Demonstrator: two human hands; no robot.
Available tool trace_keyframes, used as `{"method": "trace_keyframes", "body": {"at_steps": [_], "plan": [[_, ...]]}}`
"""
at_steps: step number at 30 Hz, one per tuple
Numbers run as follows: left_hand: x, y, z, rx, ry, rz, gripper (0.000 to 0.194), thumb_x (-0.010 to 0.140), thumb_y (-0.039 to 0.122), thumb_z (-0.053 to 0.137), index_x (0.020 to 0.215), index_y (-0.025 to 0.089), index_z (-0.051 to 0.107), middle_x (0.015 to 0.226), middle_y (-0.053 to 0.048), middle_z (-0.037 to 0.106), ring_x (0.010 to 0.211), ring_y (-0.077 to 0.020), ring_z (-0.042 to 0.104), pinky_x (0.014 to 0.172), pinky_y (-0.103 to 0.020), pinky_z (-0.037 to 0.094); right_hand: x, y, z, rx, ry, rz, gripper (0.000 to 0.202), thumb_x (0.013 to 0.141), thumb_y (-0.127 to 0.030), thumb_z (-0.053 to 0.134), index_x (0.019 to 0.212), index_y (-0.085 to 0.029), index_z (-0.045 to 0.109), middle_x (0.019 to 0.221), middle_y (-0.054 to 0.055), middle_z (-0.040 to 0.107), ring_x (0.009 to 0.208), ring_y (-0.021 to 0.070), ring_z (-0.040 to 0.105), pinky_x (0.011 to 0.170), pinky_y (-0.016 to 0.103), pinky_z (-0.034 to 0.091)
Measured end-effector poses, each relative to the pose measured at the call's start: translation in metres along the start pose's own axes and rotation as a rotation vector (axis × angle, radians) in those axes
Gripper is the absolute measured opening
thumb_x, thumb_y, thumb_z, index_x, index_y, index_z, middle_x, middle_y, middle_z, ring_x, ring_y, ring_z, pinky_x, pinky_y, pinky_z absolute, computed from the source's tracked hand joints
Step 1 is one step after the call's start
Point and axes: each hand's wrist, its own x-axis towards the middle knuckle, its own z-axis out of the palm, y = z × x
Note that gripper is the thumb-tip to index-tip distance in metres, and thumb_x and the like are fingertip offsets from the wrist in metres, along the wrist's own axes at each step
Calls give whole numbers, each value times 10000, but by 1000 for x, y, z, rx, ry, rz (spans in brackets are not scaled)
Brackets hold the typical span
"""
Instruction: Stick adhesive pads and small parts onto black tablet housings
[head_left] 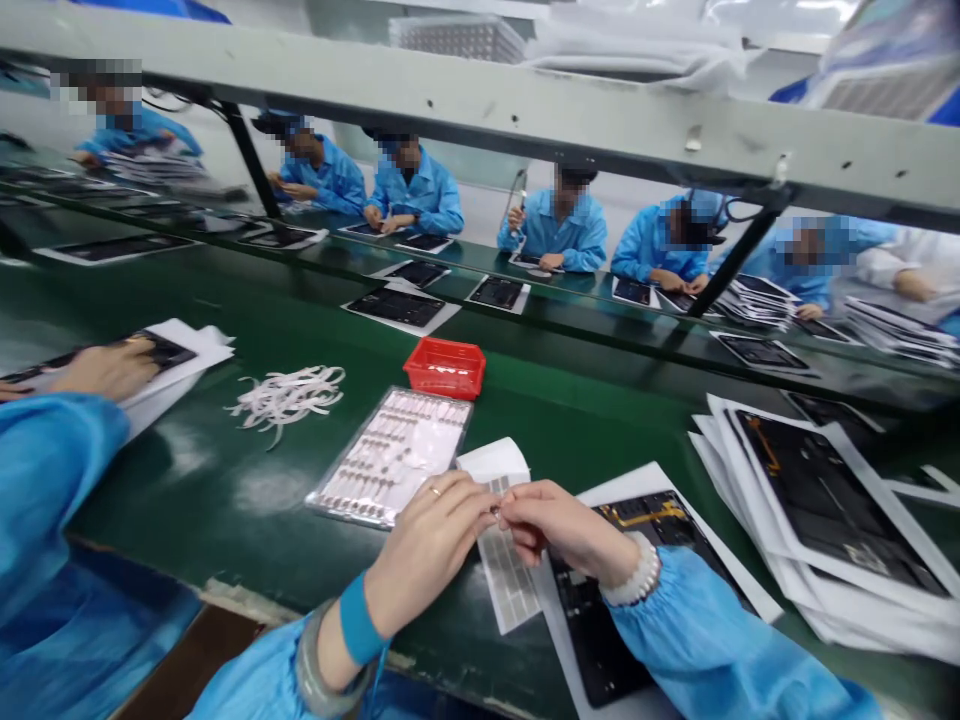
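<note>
My left hand (pixel 439 545) and my right hand (pixel 562 525) meet in front of me, fingertips pinched together around something tiny and dark, too small to name. Beneath them lies a white sheet with rows of greyish rectangular stickers (pixel 514 592). A black device housing with an orange flex cable (pixel 604 645) rests on white paper, partly behind my right forearm. Just beyond my left hand is a clear tray (pixel 349 485) holding rows of small round parts. A red bin (pixel 446 375) with small white pieces stands behind the tray.
White paper strips (pixel 289 395) are heaped on the green table (pixel 262 490). Housings and paper are stacked (pixel 840 500) at right. At left, a co-worker's hand (pixel 109 370) touches another housing. A beam (pixel 480 100) crosses above; several co-workers in blue sit opposite.
</note>
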Motion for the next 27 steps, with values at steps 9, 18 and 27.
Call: {"method": "trace_keyframes", "body": {"at_steps": [9,18,27], "plan": [[7,84,78,-446,-251,-96,331,986,320,363,788,219,607,736,21,652,697,-113,633,637,-195,504,-101,83,-30,-453,567,-429,163,876,-250,553,737,-186,608,733,1,590,709,123,552,667,236,421],[-3,105,107,-55,-260,349,314,967,387,386,1126,228,605,1013,3,704,901,-184,656,788,-298,493,-172,138,-112,-726,941,-226,170,883,-192,508,727,-188,576,843,47,561,887,197,486,831,355,387],[-2,103,114,4,-297,472,293,964,362,397,1035,239,654,1017,35,709,906,-173,646,816,-311,438,-167,129,-126,-1025,730,99,128,817,-138,598,706,-179,645,865,36,600,935,213,466,825,355,370]]}}
